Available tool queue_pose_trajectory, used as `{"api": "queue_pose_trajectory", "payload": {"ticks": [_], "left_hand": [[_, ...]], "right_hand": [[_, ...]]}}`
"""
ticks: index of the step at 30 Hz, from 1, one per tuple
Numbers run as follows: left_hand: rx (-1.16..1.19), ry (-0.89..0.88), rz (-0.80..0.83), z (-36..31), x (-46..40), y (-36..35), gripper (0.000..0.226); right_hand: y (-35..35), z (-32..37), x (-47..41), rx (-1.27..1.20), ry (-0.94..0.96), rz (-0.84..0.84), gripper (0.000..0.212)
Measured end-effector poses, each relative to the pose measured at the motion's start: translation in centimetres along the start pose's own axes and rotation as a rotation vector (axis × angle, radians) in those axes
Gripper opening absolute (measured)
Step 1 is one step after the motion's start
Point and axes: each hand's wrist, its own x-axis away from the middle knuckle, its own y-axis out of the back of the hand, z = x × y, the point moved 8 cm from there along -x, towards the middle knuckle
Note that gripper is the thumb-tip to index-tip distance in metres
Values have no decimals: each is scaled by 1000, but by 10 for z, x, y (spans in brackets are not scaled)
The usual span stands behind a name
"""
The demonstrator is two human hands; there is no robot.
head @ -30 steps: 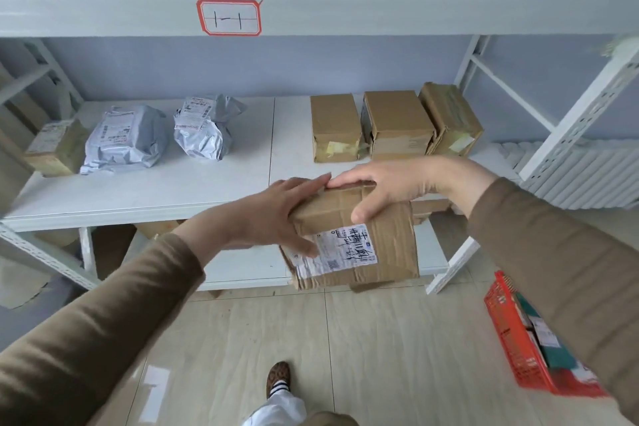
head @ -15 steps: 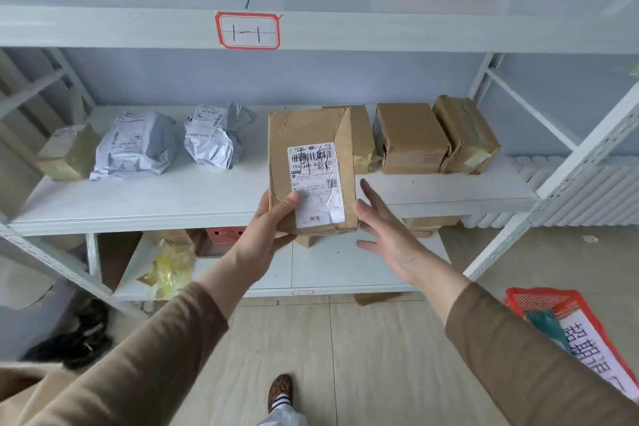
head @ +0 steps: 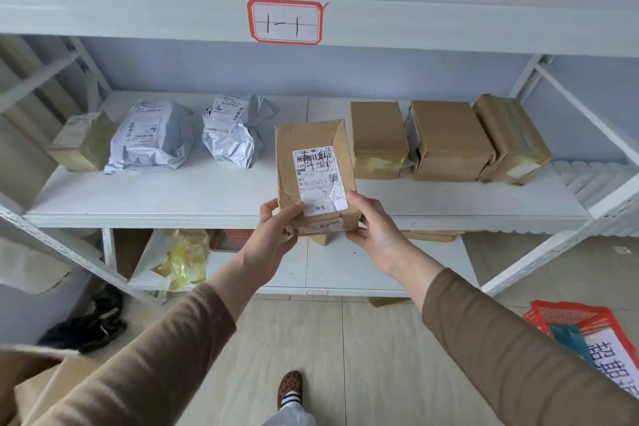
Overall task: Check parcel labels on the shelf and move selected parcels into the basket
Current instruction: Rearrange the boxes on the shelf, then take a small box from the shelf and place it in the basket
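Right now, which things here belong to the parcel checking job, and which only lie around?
Part of the job:
held box, gripped by left hand and right hand
its label
grey bags on the shelf
three brown boxes
red basket

Just lying about:
yellow wrapping
black item on the floor

Parcel storeroom: numbered white shelving (head: 311, 218), labelled parcels (head: 449, 142), red basket (head: 567, 313).
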Motion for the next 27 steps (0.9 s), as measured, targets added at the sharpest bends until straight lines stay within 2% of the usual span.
{"api": "queue_pose_trajectory", "payload": {"ticks": [5, 9, 12, 18, 21, 24, 26, 27], "left_hand": [[13, 43, -78, -20, -50, 23, 38], [-43, 21, -46, -48, -107, 24, 32], [-70, 12, -37, -66, -144, 14, 17], [-129, 68, -54, -79, -185, 0, 15], [-137, 48, -64, -79, -200, 1, 16], [-204, 35, -116, -75, -211, 11, 21], [-343, 13, -164, -74, -218, 19, 42], [-459, -30, -220, -77, -216, 24, 56]], "right_hand": [[-33, 0, -55, -127, -128, -40, 32], [-46, 13, -101, -66, -200, -106, 57], [-48, 26, -134, -29, -204, -143, 54], [-43, 37, -182, 17, -182, -254, 50], [-43, 37, -196, 23, -169, -263, 55], [-48, 33, -199, -57, -149, -212, 49], [-47, 33, -190, -65, -110, -196, 44], [-43, 35, -183, -38, -74, -211, 49]]}}
